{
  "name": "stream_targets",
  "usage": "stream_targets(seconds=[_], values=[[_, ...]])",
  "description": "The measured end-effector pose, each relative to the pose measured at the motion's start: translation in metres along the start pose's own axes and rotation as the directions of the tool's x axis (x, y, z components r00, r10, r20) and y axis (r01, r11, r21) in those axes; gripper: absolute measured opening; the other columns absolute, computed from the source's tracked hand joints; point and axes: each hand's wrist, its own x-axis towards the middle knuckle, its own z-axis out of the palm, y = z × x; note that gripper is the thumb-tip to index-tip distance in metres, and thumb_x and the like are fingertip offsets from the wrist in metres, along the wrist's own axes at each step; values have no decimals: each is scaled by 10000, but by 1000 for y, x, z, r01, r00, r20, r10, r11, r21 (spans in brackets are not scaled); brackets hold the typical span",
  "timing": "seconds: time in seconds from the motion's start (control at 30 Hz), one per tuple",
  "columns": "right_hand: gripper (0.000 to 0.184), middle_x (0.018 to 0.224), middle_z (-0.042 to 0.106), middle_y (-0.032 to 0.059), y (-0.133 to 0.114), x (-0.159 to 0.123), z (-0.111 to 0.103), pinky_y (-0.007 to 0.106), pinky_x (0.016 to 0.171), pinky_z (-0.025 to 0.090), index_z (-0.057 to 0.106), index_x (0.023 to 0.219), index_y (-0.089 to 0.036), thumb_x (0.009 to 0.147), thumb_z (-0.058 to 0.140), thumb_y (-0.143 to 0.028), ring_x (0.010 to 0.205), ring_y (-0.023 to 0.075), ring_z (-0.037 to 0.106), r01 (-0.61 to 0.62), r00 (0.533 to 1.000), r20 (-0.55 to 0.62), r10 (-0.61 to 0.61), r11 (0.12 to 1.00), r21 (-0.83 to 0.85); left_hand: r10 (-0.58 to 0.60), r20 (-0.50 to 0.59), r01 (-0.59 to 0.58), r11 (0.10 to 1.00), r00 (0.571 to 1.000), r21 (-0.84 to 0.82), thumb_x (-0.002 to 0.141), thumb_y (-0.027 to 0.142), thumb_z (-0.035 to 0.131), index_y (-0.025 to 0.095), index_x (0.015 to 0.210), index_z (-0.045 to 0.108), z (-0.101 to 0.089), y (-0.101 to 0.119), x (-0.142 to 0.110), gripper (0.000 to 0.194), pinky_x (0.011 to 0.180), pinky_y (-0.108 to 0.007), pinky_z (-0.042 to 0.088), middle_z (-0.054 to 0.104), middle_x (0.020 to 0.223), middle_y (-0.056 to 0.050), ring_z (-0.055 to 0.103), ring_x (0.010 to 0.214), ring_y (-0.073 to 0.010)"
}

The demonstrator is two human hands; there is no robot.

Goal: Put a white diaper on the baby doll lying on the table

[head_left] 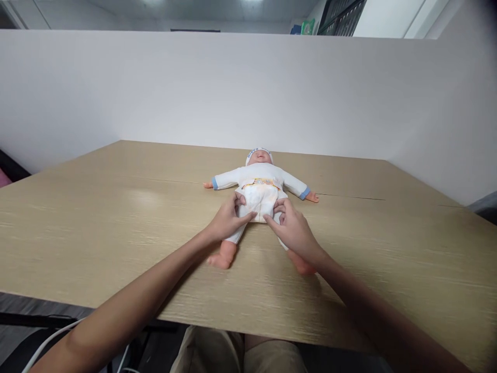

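A baby doll (259,178) lies on its back on the wooden table (116,217), head away from me, arms spread, in a white suit with blue cuffs and a white cap. A white diaper (259,199) covers its hips. My left hand (227,220) rests on the doll's left hip side, fingers curled and pinching the diaper's lower edge. My right hand (293,228) presses the other side, thumb and fingers closed on the diaper, covering that thigh. Both bare feet stick out toward me.
White partition walls (248,88) enclose the table on the far side and right. The table's front edge (233,324) runs just above my lap. A white cable (46,344) hangs at the lower left below the table.
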Motion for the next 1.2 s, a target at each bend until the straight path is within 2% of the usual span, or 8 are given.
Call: stream_targets(seconds=[0.2, 0.4, 0.57, 0.77, 0.93, 1.03, 1.13, 1.2], values=[[298, 1007, 837, 58, 3, -5, -15, 379, 752, 453, 690, 1026, -250, 943, 733, -533, 792, 271, 722, -63, 998, -12, 63, 997, -48, -206, -119, 186, 969, 971, -163, 774, 451, 945, 232, 1162, 519, 2, -2, -7, 617, 934, -373, 539, 708, 1076, -38, 692, 1019, -223], [361, 1022, 796, 92, 0, -5, -10, 391, 819, 443, 727, 862, -237, 988, 652, -566, 963, 308, 704, 40, 997, 64, -32, 989, -143, -192, 123, 189, 981, 974, 35, 950, 614, 766, 177, 1147, 767, -10, 18, -5, 480, 942, -398, 538, 803, 1147, -90, 712, 1063, -272], [448, 1014, 774, 65, 7, -1, -10, 387, 820, 479, 788, 960, -231, 946, 675, -664, 880, 261, 668, -134, 991, 6, 134, 988, 83, -327, 204, 371, 897, 922, -240, 893, 632, 825, 178, 1231, 769, -15, 24, 0, 569, 958, -410, 567, 807, 1263, -136, 720, 1173, -313], [493, 1090, 687, 90, 18, -1, -18, 429, 893, 512, 869, 991, -222, 894, 747, -690, 902, 252, 650, -37, 997, -62, 39, 999, 36, -349, 188, 395, 844, 918, -363, 883, 570, 865, 163, 1185, 758, -20, 26, -6, 518, 964, -405, 564, 801, 1273, -151, 723, 1168, -301], [437, 1117, 728, 87, 28, -11, -39, 381, 714, 487, 872, 1123, -257, 981, 682, -624, 753, 203, 592, 10, 1000, -11, -10, 1000, 8, -273, 138, 289, 951, 952, -113, 965, 607, 759, 186, 1259, 737, -45, 18, -10, 514, 965, -418, 557, 781, 1284, -132, 713, 1104, -267], [388, 1109, 767, 101, 47, 4, -54, 406, 804, 522, 831, 1104, -249, 1005, 658, -582, 868, 260, 658, 88, 989, -112, -100, 990, -108, -99, -16, 100, 973, 995, 209, 990, 514, 724, 205, 1301, 682, -66, -1, 8, 440, 1062, -456, 529, 716, 1409, -133, 655, 1217, -287], [453, 1266, 764, 174, 69, 44, -55, 500, 1035, 506, 764, 1286, -190, 990, 666, -519, 1144, 373, 667, 144, 961, -173, -214, 927, -346, 46, -129, 43, 791, 991, 610, 933, 451, 784, 172, 1424, 599, -78, -26, 44, 594, 1204, -550, 437, 637, 1504, -192, 527, 1411, -379], [604, 1403, 722, 231, 77, 75, -46, 522, 1109, 472, 679, 1457, -118, 978, 689, -486, 1291, 423, 618, 86, 979, -123, -162, 877, -472, 1, -127, 91, 690, 992, 718, 933, 494, 786, 139, 1491, 557, -78, -40, 71, 700, 1235, -575, 401, 602, 1550, -229, 487, 1471, -416]])
